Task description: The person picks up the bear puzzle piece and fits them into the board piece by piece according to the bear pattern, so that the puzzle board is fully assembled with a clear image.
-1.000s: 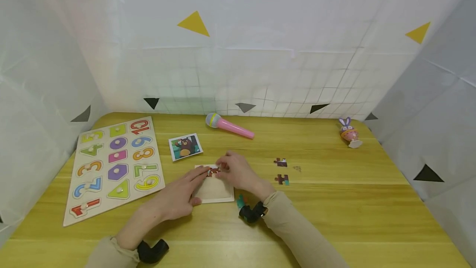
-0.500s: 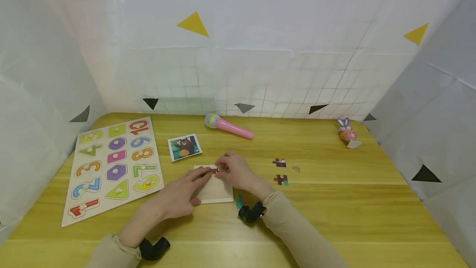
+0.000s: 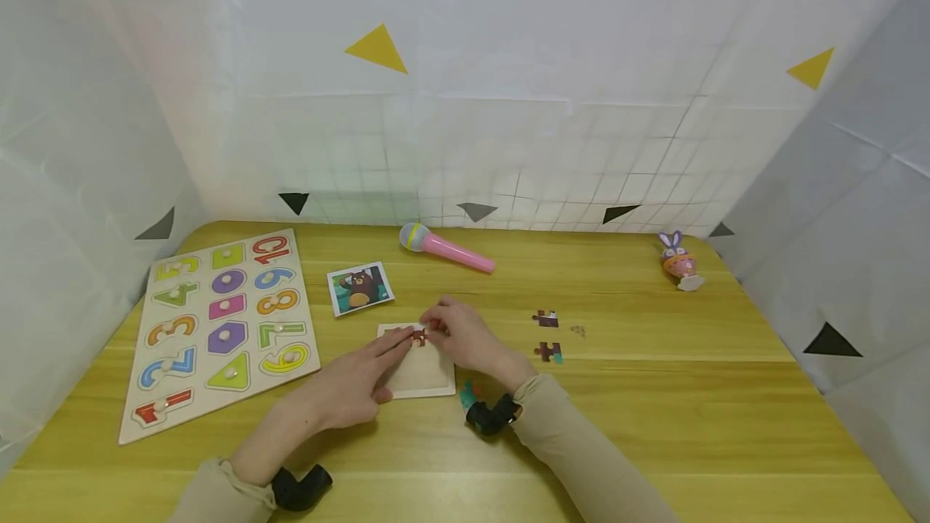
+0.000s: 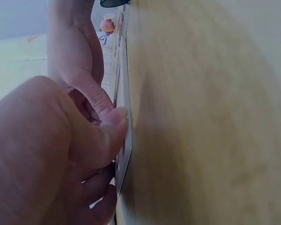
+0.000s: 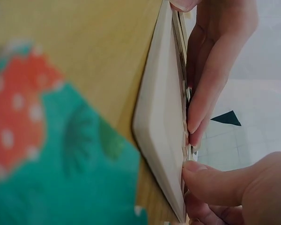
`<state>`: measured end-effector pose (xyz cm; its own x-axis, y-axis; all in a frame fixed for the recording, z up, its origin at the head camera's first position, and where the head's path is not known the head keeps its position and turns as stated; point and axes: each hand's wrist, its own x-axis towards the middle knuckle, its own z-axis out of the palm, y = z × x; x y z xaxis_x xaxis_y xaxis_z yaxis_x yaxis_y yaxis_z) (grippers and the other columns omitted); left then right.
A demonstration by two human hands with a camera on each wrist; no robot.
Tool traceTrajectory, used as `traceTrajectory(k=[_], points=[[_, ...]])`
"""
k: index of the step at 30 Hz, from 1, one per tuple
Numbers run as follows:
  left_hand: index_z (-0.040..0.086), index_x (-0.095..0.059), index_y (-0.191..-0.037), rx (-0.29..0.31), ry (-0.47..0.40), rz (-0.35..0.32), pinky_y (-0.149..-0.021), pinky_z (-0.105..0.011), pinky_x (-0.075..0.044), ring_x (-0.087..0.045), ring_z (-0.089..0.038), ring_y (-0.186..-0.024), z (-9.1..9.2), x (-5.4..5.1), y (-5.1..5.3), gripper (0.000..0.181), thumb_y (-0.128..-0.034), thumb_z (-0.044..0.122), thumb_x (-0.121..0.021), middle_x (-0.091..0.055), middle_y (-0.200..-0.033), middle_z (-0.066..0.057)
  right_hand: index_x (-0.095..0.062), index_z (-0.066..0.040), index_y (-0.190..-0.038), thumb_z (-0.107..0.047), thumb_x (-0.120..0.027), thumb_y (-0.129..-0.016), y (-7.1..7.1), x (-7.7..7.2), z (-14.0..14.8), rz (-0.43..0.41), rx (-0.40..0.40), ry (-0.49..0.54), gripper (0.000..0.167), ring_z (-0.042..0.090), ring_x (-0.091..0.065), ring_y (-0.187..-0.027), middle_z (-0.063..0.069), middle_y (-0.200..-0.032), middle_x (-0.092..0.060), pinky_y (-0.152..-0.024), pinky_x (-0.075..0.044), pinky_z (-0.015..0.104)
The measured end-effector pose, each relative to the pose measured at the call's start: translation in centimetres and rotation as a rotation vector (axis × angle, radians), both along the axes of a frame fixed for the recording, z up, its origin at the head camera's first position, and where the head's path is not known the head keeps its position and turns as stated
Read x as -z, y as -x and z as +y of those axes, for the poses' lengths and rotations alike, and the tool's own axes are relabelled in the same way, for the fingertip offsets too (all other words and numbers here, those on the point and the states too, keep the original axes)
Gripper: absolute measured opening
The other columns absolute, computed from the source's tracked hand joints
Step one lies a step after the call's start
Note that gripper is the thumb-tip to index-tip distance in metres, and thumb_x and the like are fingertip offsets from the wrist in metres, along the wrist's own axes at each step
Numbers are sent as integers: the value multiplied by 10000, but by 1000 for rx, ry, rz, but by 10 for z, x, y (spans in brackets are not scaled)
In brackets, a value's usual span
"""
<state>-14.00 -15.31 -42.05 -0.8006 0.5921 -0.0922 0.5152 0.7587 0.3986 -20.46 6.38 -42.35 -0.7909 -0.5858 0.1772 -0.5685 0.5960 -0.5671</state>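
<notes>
My left hand (image 3: pixel 356 382) lies over the left side of a small wooden puzzle tray (image 3: pixel 421 378), its fingers stretched onto the upper edge. Beside those fingertips is a brown jigsaw piece (image 3: pixel 419 337), which my right hand (image 3: pixel 468 337) pinches at the tray's upper part. In the right wrist view, the right thumb (image 5: pixel 201 176) meets the piece row just below the left fingers (image 5: pixel 203 101). The left thumb (image 4: pixel 114 129) touches the tray's edge in the left wrist view. Fingers partly hide the tray's top row.
Two loose jigsaw pieces (image 3: pixel 547 352) lie right of the tray; a green-and-red piece (image 5: pixel 84 154) sits by the right wrist. A bear picture card (image 3: pixel 360 289), pink toy microphone (image 3: pixel 450 248), number board (image 3: pixel 225 329) and rabbit figure (image 3: pixel 681 263) stand around.
The brown piece at the right fingertips first looked more tilted and now shows more of its face. Both hands stay almost in place over the tray.
</notes>
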Motion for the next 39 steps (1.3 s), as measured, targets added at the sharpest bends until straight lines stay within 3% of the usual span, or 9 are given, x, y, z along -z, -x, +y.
traceTrajectory(k=[18,25,29,33,39], points=[[87,-307,-1574,34,-4,31,-1084,-477,-437,-298,-287,-1491,0,0,-1,738,-901,53,-607,-205,-1668,-59,-717,21,-1101,-12,-659,-937,-2,-1,-2,21,6,-32,176,197,-603,-859,106,-954,-619,-776,-523,332],[97,-309,-1575,34,-13,20,-1076,-473,-446,-288,-287,-1495,-1,0,-2,728,-914,64,-611,-195,-1672,-46,-674,37,-1197,-35,-686,-925,-5,-15,3,-74,6,-18,282,247,-614,-935,137,-1019,-629,-827,-533,368],[114,-314,-1577,26,-1,20,-968,-394,-494,-317,-273,-1481,0,0,-2,723,-919,74,-612,-191,-1674,-31,-649,38,-1243,-59,-681,-938,-6,-25,13,-125,25,56,322,297,-608,-1014,168,-1100,-630,-892,-533,452],[112,-314,-1576,26,9,17,-898,-355,-489,-341,-266,-1468,0,0,-1,723,-918,72,-610,-190,-1674,-27,-646,34,-1256,-92,-684,-945,-6,-29,24,-114,34,78,339,299,-600,-1028,176,-1119,-625,-897,-530,450],[115,-316,-1576,14,-6,-2,-996,-413,-478,-319,-263,-1479,0,0,-2,725,-916,74,-613,-188,-1674,-17,-631,20,-1294,-136,-672,-958,-4,-31,42,-135,82,90,373,297,-586,-1071,181,-1176,-627,-907,-519,459]])
